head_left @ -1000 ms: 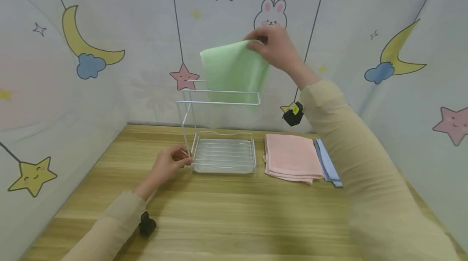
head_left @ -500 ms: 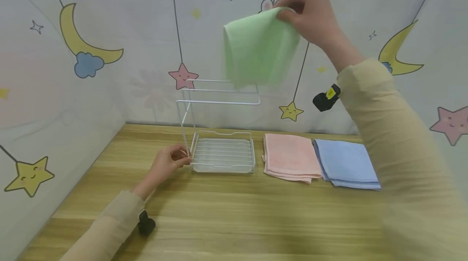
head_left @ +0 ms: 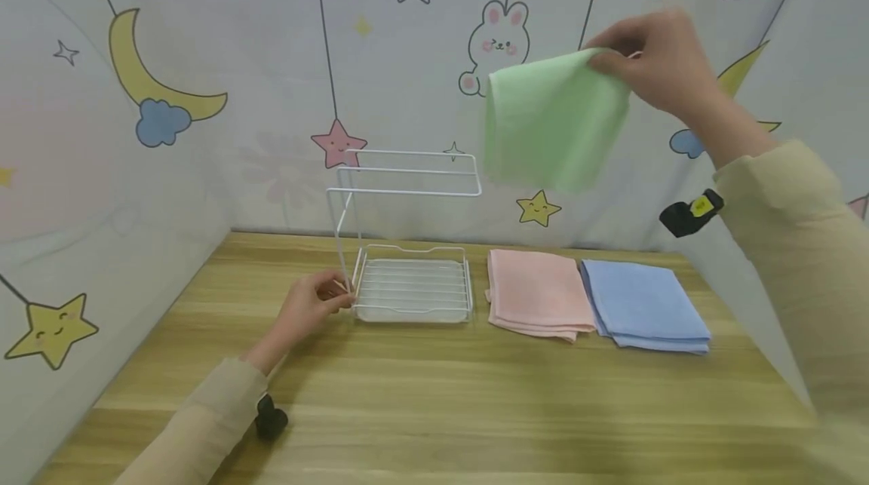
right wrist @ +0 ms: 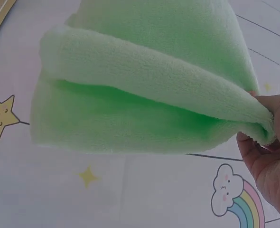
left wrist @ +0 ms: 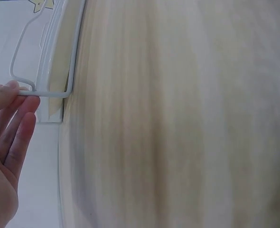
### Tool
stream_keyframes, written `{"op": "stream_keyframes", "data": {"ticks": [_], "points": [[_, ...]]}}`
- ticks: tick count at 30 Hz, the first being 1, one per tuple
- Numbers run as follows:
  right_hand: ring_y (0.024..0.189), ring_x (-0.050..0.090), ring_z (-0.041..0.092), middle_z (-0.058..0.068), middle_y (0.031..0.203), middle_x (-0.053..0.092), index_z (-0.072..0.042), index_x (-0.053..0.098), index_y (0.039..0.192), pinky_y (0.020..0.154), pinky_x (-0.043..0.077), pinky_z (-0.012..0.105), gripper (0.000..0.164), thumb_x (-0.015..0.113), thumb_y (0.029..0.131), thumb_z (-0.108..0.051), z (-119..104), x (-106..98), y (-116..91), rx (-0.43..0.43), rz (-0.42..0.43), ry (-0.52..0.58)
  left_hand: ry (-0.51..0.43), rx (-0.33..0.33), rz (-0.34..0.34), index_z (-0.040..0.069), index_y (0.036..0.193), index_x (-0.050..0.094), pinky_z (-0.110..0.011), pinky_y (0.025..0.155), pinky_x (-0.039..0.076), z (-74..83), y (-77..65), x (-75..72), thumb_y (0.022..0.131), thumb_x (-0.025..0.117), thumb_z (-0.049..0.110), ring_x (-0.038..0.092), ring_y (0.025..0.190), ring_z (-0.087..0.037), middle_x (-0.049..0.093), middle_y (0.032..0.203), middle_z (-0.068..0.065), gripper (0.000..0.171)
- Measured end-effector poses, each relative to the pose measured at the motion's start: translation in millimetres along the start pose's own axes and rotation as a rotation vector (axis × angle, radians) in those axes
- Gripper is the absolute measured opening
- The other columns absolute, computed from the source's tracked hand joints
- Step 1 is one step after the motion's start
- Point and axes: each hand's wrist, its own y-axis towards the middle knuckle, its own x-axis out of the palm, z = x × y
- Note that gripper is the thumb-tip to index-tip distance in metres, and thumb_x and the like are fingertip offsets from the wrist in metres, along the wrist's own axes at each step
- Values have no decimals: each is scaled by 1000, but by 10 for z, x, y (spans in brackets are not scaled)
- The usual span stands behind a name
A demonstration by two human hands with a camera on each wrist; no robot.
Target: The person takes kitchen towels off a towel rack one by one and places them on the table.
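Observation:
A folded light green towel hangs in the air to the right of the rack, its top fold pinched at one end by my right hand. The right wrist view shows the green towel up close, fuzzy, with thumb and fingers gripping its corner. My left hand pinches the lower left side of a white wire rack standing on the table. In the left wrist view, thumb and fingertips of the left hand close on the white wire of the rack.
A folded pink towel lies right of the rack, with a folded blue towel beside it. A clear tray sits in the rack's base. Behind the wooden table hangs a patterned white curtain.
My right hand has carried the green towel from over the rack's top bars away to the right, rising and then dipping. The blue towel came into full view. My left hand stays on the rack.

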Motion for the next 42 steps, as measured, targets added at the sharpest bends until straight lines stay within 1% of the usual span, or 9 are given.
{"op": "stream_keyframes", "data": {"ticks": [6,10,15,18,22,27,30,37,42], "points": [[74,52,-9,16,110,74,-10,72,117,64,41,6,30,62,98,-30,188,43,-270,-28,-81,-32,1,12,-2,-1,97,66,-20,60,55,-27,-7,13,82,78,4,71,71,-18,75,83,-18,20],[73,54,-11,16,108,74,-11,74,113,61,43,7,26,65,96,-28,263,109,-429,-22,-132,-15,-5,14,-1,0,96,67,-21,60,55,-21,-6,15,82,78,4,72,71,-17,75,83,-18,18],[72,58,-9,18,105,74,-10,75,110,59,46,10,22,69,94,-24,343,244,-633,-28,-177,83,1,10,-7,-1,96,66,-21,59,55,14,-11,0,83,77,4,72,71,-19,75,84,-20,18],[74,60,-6,15,104,75,-11,75,110,61,48,13,23,70,93,-26,385,334,-745,0,-225,137,-3,11,-5,-1,97,66,-21,59,55,-34,-17,-1,83,77,4,72,70,-17,75,84,-19,19],[79,63,3,7,101,75,-16,74,110,64,51,18,23,69,93,-31,416,432,-899,63,-302,178,-24,18,-4,0,96,66,-23,59,56,-38,-20,0,83,77,4,71,69,-11,75,83,-17,18],[79,64,12,2,99,75,-18,74,110,67,53,23,22,70,93,-32,435,538,-1072,93,-374,231,-26,25,-4,0,98,66,-22,61,56,-13,-16,-4,83,77,5,68,69,-2,75,85,-17,19],[80,65,12,2,100,75,-19,74,110,68,54,24,21,70,93,-31,441,589,-1194,96,-418,274,-20,22,-3,-1,99,66,-22,61,56,-12,-21,2,83,77,4,68,69,-1,75,85,-17,19],[82,65,6,2,101,76,-19,75,107,68,53,22,16,71,92,-24,419,668,-1444,13,-484,346,-33,15,-6,-1,99,66,-23,60,56,-10,-17,1,84,77,5,68,70,-2,75,85,-17,19],[80,64,5,2,101,75,-18,75,106,66,54,24,15,72,91,-22,371,701,-1598,32,-528,407,-32,19,-6,1,98,66,-23,60,56,-23,4,16,84,77,5,69,69,-2,75,84,-17,18]]}}
